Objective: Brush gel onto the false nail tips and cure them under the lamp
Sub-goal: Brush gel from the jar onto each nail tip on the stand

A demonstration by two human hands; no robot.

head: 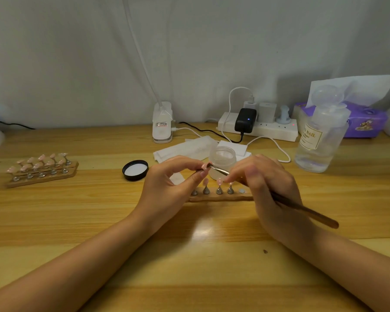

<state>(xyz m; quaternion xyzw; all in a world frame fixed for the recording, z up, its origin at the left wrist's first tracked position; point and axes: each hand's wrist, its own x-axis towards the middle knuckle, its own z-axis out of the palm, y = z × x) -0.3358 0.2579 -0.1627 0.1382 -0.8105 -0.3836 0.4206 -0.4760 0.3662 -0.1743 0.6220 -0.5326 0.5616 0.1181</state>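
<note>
My left hand (171, 185) pinches a small metal stand with a pink false nail tip (205, 166) on it, lifted above the table. My right hand (268, 188) grips a long brown gel brush (302, 208); its bristle end touches that nail tip. Below the hands lies a wooden holder strip (221, 197) with three more pink tips on metal stands and one bare magnet spot. An open frosted gel jar (222, 162) stands just behind the hands. The white clip-on lamp (162, 122) stands at the back centre.
The jar's black lid (135, 170) lies left of the hands. Two wooden strips with several pink tips (42, 170) sit at far left. A power strip with chargers (259, 127), a clear liquid bottle (320, 140), a purple tissue box (365, 122) and white wipes (185, 149) crowd the back right.
</note>
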